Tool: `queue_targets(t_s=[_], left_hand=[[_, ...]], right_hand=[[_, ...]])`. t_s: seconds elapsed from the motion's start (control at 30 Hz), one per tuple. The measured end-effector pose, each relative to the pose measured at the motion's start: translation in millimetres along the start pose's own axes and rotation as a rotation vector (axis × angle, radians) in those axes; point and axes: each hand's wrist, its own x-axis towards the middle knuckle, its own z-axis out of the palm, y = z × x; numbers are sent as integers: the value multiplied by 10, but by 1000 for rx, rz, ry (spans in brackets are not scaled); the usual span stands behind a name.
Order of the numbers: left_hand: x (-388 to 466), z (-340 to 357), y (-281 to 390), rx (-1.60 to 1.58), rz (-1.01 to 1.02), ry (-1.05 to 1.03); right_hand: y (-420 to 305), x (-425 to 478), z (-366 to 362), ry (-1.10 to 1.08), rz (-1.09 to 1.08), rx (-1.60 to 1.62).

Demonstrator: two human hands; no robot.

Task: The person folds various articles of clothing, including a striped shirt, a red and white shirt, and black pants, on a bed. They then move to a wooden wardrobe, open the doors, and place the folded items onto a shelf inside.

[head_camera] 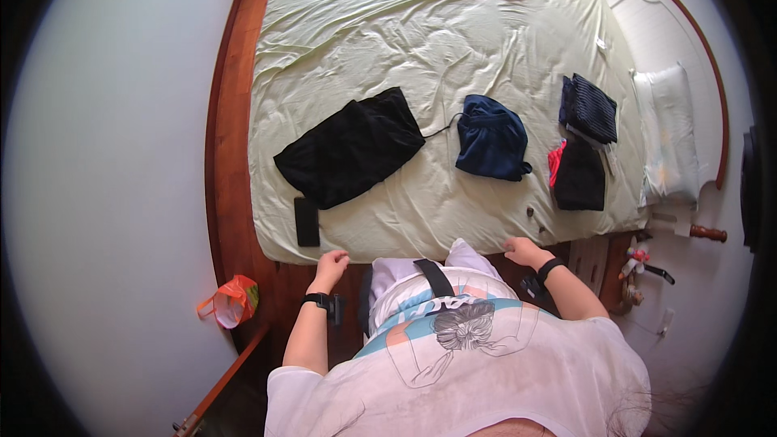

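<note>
My left hand (332, 268) hangs by the bed's near edge, fingers loosely bent and nothing held. A black phone-like slab (307, 221) lies on the sheet just beyond it. My right hand (528, 252), also without anything in its grasp, is at the same edge further right. Across the bed (388, 230), a folded black garment (352, 149) lies at a slant on the left. In the middle sits a bunched navy garment with a gathered waist (491, 136). A dark cord (442, 128) spans between these two.
At right are folded striped clothing (590, 108), a black folded garment (581, 176) with red cloth (556, 164), and a pillow (668, 133) by the white headboard (661, 30). Two small dark objects (530, 212) lie nearer. An orange bag (232, 302) stands left on the floor.
</note>
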Motion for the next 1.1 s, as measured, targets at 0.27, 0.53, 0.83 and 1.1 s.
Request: queue_targets(t_s=[0.27, 0.53, 0.83, 1.1], left_hand=[[663, 197, 742, 168, 241, -132], [718, 988, 1468, 424, 361, -382], [257, 2413, 1939, 869, 683, -510], [-288, 4479, 2105, 1094, 824, -936]], right_hand=[[-142, -502, 588, 260, 168, 447], [277, -1208, 1467, 449, 395, 730], [992, -2327, 2603, 430, 671, 946], [1837, -3283, 3264, 957, 843, 1010]])
